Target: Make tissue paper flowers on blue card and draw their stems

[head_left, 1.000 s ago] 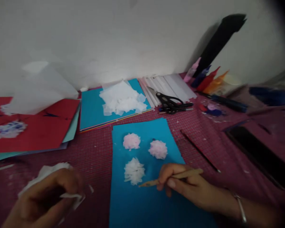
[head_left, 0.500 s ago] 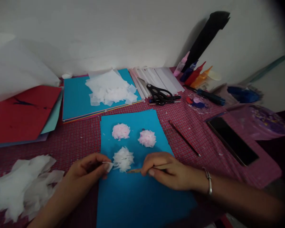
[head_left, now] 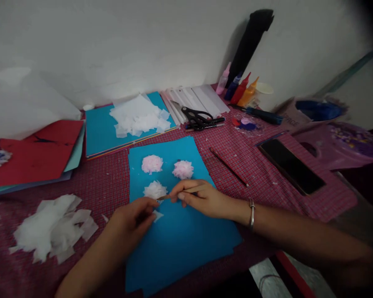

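Observation:
On a blue sheet (head_left: pixel 180 248) sit two pale pink tissue-paper pompoms (head_left: pixel 152 164) and a white tissue-paper pompom (head_left: pixel 155 190). My right hand (head_left: pixel 202 198) is closed around a thin tan stick (head_left: pixel 191 190), which may be a brush; its darker tip lies just below the white pompom, by my left fingertips. My left hand (head_left: pixel 138 217), thumb and forefinger close together, pinches a small square of white tissue paper (head_left: pixel 158 215) just over the sheet. The fingers partly hide the square's edge.
Loose white tissue squares (head_left: pixel 52 227) are heaped at left, more (head_left: pixel 139 120) on blue card behind. Scissors (head_left: pixel 197 117), a dark red pencil-like stick (head_left: pixel 228 165), a phone (head_left: pixel 290 165), paint bottles (head_left: pixel 240 91) and a pink bag (head_left: pixel 317 145) lie right. Red card (head_left: pixel 49 153) is left.
My right hand has brought the stick's tip up and left, to my left fingertips. My left hand has moved right with the tissue square, below the white pompom. The view has shifted slightly.

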Available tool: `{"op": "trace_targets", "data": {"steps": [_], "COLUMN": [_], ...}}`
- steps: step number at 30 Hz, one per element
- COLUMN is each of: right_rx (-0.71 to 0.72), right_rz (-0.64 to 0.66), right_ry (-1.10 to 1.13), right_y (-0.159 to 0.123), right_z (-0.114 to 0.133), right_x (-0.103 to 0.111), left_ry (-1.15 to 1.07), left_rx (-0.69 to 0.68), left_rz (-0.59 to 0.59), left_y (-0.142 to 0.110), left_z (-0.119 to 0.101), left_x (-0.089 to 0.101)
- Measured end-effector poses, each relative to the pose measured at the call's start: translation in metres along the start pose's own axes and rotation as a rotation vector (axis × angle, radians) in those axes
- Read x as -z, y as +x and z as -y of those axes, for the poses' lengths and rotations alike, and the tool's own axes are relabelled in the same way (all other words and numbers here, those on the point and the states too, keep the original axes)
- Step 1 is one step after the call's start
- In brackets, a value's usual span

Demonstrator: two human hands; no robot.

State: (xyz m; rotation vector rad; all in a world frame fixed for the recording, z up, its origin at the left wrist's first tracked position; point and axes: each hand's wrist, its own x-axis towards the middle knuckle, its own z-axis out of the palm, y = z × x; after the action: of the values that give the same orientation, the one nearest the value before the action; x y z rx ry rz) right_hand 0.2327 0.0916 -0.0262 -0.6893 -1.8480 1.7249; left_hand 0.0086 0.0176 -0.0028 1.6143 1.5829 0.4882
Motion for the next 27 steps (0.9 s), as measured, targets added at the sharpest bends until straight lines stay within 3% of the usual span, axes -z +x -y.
{"op": "trace_targets", "data": {"steps": [4, 7, 10, 17, 23, 27], "right_rx": [0.017, 0.040, 0.072, 0.237, 0.396, 0.409], "right_rz": [-0.063, -0.087, -0.031, 0.045, 0.095, 0.176], "right_ry": [0.057, 0.108, 0.093, -0.314, -0.520, -0.778], "right_y": [-0.006, -0.011, -0.013, -0.010, -0.016, -0.019], "right_z": [0.002, 0.002, 0.003, 0.000, 0.000, 0.002], "right_x": [0.001, 0.000, -0.001, -0.004, -0.005, -0.006], "left_ry": [0.205, 0.205, 0.196, 0.135, 0.002, -0.043], "left_rx": [-0.083, -0.096, -0.101, -0.110, 0.018, 0.030], "left_rz": [-0.162, -0.172, -0.168, -0.122, -0.168, -0.132], "left_y": [0.006, 0.007, 0.005, 0.006, 0.004, 0.006], "left_z": [0.014, 0.021, 0.022, 0.024, 0.018, 0.018], "left_x": [-0.010, -0.009, -0.008, -0.005, -0.003, -0.002]}}
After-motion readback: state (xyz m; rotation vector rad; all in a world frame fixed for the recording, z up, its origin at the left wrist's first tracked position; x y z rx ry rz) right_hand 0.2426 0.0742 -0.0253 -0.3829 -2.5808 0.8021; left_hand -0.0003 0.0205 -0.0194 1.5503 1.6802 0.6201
